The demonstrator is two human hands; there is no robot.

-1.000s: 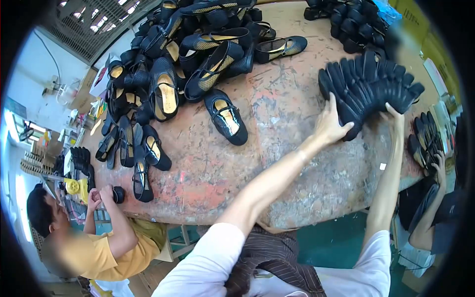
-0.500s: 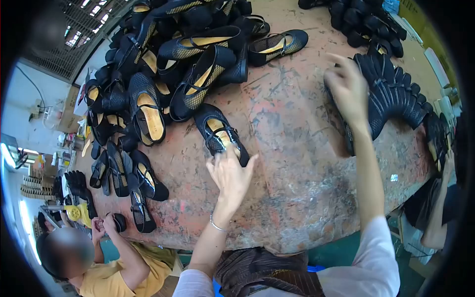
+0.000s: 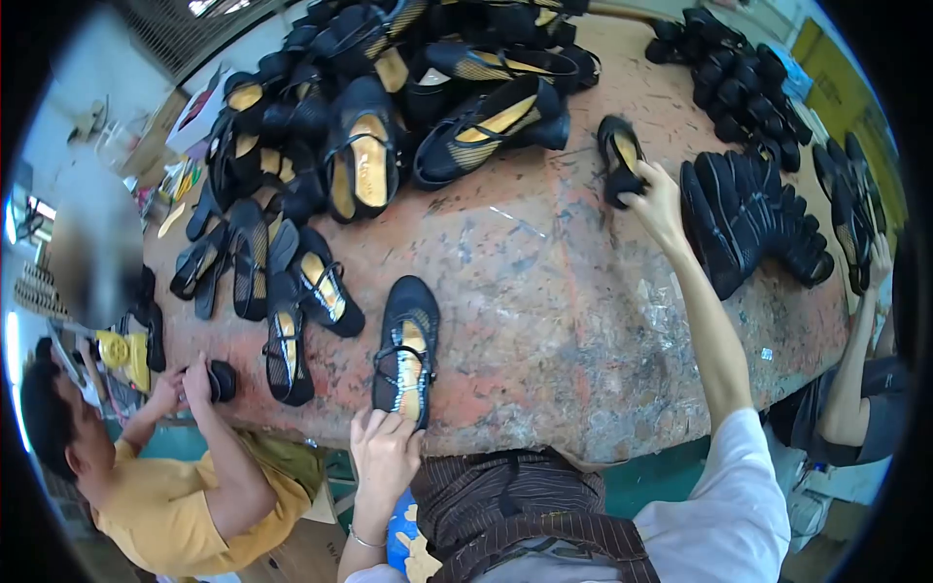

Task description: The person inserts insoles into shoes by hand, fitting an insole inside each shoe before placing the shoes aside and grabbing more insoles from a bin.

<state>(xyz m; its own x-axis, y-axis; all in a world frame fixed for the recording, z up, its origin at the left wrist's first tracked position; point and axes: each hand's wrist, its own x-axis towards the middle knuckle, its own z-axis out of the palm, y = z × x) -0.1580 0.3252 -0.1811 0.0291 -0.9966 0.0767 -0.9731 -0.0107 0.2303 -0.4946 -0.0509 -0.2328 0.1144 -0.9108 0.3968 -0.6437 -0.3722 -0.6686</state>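
My left hand (image 3: 385, 449) is closed on the heel end of a black strapped shoe (image 3: 408, 335), which lies near the table's front edge with its toe pointing away from me. My right hand (image 3: 653, 199) reaches forward and grips the heel end of another black shoe (image 3: 620, 151), whose tan insole shows. Right beside that hand stands a curved row of black shoes (image 3: 743, 219) packed side by side. A large pile of black mesh shoes (image 3: 364, 146) covers the back left of the table (image 3: 505, 360).
A few shoes (image 3: 287, 335) lie at the left. More black shoes (image 3: 734, 73) are heaped at the back right. A person in yellow (image 3: 185, 500) works at the left edge. Another person's hand (image 3: 880, 262) touches shoes at the far right.
My left hand has drawn the single shoe toward the front edge. My right hand has left the curved row and now grips a shoe to its left. The view has shifted.
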